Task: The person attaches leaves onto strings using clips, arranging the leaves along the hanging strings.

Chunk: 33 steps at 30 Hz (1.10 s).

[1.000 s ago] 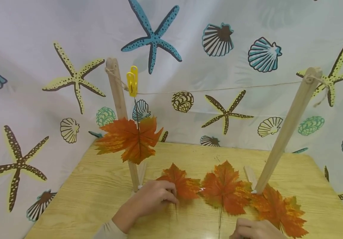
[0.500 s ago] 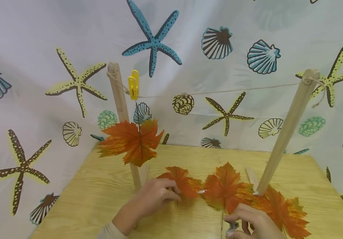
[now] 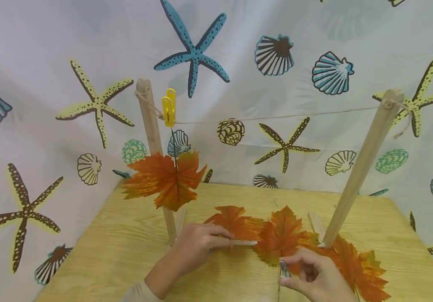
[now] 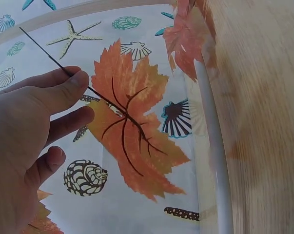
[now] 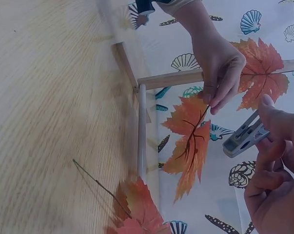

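My left hand [image 3: 197, 243] pinches the dark stem of an orange maple leaf [image 4: 132, 126] between thumb and index finger. The leaf is raised off the table, its blade pointing away from the fingers. In the right wrist view a grey clothespin [image 5: 244, 139] is pinched between the thumb and fingers of my right hand [image 5: 278, 165], its tip pointing toward the held leaf. A second maple leaf [image 3: 282, 235] lies just beyond the right hand, and a third leaf [image 3: 360, 268] lies to its right. A yellow clothespin [image 3: 169, 110] holds another leaf [image 3: 167, 180] on the string [image 3: 277, 115].
The string runs between a left wooden post [image 3: 149, 117] and a right wooden post [image 3: 363, 167]. Low between the posts runs a white rod [image 4: 215, 146]. A cloth printed with starfish and shells hangs behind the wooden table [image 3: 107, 247].
My left hand has lifted its leaf, and the white rod shows more below it. My right hand has come up from the lower edge with the grey clothespin, which has turned in the fingers.
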{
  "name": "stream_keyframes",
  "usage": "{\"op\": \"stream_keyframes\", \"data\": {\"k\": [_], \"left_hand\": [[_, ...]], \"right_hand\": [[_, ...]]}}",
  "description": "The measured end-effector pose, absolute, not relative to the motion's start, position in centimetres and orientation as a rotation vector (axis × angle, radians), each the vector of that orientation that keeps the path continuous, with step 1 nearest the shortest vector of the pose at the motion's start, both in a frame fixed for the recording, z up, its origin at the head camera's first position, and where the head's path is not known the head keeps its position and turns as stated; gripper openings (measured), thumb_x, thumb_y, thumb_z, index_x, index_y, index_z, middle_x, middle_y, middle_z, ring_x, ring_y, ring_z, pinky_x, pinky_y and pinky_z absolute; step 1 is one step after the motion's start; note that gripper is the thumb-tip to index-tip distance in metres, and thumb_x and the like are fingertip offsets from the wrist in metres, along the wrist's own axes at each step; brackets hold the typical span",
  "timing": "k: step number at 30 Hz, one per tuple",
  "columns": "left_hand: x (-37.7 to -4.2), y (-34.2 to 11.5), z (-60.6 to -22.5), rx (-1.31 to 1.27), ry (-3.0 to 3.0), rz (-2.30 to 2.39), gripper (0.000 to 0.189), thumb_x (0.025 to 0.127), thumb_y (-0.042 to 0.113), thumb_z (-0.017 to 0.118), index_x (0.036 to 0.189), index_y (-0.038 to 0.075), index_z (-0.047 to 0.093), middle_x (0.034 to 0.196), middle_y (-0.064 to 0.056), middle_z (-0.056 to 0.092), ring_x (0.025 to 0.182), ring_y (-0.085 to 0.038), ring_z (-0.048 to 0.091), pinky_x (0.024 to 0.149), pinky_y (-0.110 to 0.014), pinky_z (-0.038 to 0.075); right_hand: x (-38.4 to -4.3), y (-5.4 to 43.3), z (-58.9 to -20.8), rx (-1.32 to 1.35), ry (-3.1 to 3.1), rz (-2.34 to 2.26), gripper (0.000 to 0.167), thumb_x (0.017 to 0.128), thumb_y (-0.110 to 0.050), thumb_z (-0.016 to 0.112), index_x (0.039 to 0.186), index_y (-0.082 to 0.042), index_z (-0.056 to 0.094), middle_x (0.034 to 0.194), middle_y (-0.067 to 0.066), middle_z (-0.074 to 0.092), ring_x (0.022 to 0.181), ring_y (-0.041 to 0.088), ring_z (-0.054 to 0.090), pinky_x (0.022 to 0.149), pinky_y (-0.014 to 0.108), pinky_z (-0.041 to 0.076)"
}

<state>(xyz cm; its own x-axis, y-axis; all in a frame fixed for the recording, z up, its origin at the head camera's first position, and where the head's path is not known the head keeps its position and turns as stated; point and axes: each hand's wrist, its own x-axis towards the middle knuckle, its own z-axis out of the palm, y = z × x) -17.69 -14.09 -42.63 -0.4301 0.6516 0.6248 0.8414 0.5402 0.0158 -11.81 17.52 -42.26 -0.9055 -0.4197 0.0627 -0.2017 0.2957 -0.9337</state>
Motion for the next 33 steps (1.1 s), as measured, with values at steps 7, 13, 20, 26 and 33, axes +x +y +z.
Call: {"op": "stream_keyframes", "data": {"k": [7,13,20,26,33], "left_hand": [[-17.6,-13.7,-42.5,-1.116,-2.244,-0.476,0.021,0.079,0.008,0.083,0.09,0.025,0.082,0.091,0.012,0.077,0.077,0.0,0.071,0.063,-0.016,0.055],[-17.7,-12.8,-42.0,-1.103,-2.141,-0.628,0.021,0.081,0.011,0.082,0.097,0.025,0.082,0.091,0.01,0.077,0.075,0.0,0.071,0.064,-0.012,0.053],[-17.7,-12.2,-41.2,-1.062,-2.134,-0.782,0.016,0.082,0.009,0.081,0.095,0.018,0.082,0.088,0.005,0.077,0.075,-0.003,0.072,0.068,-0.011,0.053],[-17.6,-12.0,-40.8,-1.017,-2.2,-0.909,0.01,0.084,0.012,0.08,0.093,0.015,0.082,0.087,0.005,0.077,0.07,0.0,0.068,0.061,-0.006,0.048],[-17.3,-11.3,-39.8,-0.916,-2.23,-1.008,0.009,0.086,0.014,0.079,0.094,0.015,0.082,0.084,0.006,0.075,0.062,0.006,0.053,0.054,-0.008,0.042]], "right_hand": [[-12.2,16.4,-41.8,-0.607,2.439,-1.695,0.031,0.086,-0.016,0.078,0.115,-0.007,0.072,0.085,-0.001,0.064,0.048,0.008,0.04,0.044,0.025,0.04],[-12.3,15.8,-41.4,-0.634,2.508,-1.696,0.028,0.086,-0.018,0.078,0.113,-0.011,0.073,0.093,0.005,0.068,0.051,0.008,0.041,0.045,0.024,0.039],[-12.6,15.2,-41.0,-0.571,2.547,-1.728,0.026,0.084,-0.015,0.079,0.109,-0.013,0.073,0.095,0.003,0.07,0.051,0.008,0.043,0.046,0.023,0.04],[-12.7,14.6,-40.2,-0.407,2.541,-1.767,0.028,0.083,-0.015,0.08,0.109,-0.011,0.072,0.074,0.001,0.061,0.05,0.007,0.042,0.046,0.023,0.041],[-13.1,14.1,-39.5,-0.429,2.543,-1.769,0.028,0.084,-0.019,0.08,0.11,-0.012,0.071,0.068,0.003,0.058,0.049,0.008,0.043,0.045,0.025,0.04]]}}
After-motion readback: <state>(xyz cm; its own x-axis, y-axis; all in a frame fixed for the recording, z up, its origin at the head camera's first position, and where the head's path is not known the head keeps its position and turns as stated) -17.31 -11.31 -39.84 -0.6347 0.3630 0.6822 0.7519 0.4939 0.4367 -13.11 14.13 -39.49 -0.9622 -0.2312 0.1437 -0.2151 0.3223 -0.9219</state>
